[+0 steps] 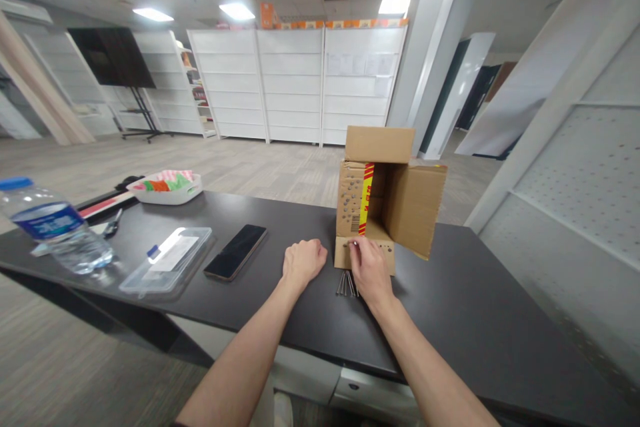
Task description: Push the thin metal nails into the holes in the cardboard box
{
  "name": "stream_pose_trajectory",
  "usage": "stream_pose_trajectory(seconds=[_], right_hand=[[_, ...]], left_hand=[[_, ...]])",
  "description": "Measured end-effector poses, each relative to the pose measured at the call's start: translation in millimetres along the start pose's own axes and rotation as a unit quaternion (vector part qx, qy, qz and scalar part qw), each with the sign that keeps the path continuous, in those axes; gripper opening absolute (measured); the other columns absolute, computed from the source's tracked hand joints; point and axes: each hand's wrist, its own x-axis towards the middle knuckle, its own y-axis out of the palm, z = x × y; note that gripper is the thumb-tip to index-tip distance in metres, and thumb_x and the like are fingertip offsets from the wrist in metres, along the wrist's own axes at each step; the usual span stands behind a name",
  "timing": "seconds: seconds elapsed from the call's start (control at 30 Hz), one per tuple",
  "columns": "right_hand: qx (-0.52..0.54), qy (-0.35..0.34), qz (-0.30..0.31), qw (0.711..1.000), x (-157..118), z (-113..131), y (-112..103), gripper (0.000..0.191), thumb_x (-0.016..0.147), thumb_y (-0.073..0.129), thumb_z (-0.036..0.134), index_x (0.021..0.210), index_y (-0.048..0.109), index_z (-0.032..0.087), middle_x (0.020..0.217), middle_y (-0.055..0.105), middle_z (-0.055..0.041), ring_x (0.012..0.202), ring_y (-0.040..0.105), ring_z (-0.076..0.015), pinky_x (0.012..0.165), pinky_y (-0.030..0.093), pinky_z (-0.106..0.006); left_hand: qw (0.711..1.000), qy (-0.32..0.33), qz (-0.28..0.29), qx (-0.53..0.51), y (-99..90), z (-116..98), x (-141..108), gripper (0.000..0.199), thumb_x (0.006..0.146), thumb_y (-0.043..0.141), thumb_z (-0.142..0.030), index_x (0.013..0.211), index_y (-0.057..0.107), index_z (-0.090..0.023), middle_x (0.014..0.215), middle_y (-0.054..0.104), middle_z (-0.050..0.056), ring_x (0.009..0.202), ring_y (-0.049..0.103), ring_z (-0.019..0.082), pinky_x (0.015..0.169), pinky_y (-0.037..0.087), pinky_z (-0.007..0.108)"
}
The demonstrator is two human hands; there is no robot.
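My right hand [371,270] is at the lower front flap of an open cardboard box [350,197], thumb and fingertips pinched together. A small pale tip shows between them, too small to name. Dark round spots dot the flap and the box's left panel, which has a red and yellow tape strip [367,197]. Just below the flap, several thin metal nails or screws [345,283] lie fanned on the dark table [450,307], partly behind my right hand. My left hand [303,259] rests on the table left of the box, curled into a loose fist.
A black phone [237,251] lies left of my left hand. Beyond it are a clear plastic case [167,260], a tilted-looking water bottle [57,227] and a white basket [165,195] with coloured contents. White shelves [293,83] stand behind; a perforated panel [575,193] is at the right.
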Motion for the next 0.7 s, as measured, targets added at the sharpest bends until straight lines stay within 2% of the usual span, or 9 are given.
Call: stream_pose_trajectory(seconds=[0.33,0.7], right_hand=[[-0.010,-0.001,-0.016,1.000,0.4,0.9,-2.6,0.021,0.096,0.034,0.023,0.092,0.054,0.018,0.087,0.061,-0.0089,0.082,0.053,-0.0231,0.073,0.038,-0.033],[-0.005,0.000,-0.010,1.000,-1.3,-2.0,0.2,0.019,0.096,0.035,0.023,0.092,0.053,0.018,0.087,0.061,-0.0089,0.085,0.054,-0.0231,0.074,0.038,-0.033]], left_hand=[[1.000,-0.008,0.011,-0.003,-0.9,-0.9,0.9,0.039,0.089,0.032,-0.034,0.097,0.068,-0.020,0.096,0.069,0.015,0.091,0.065,0.028,0.078,0.045,0.037],[1.000,0.001,-0.005,-0.001,2.8,0.5,1.8,0.039,0.089,0.032,-0.033,0.094,0.068,-0.020,0.094,0.069,0.014,0.089,0.066,0.027,0.078,0.046,0.035]])
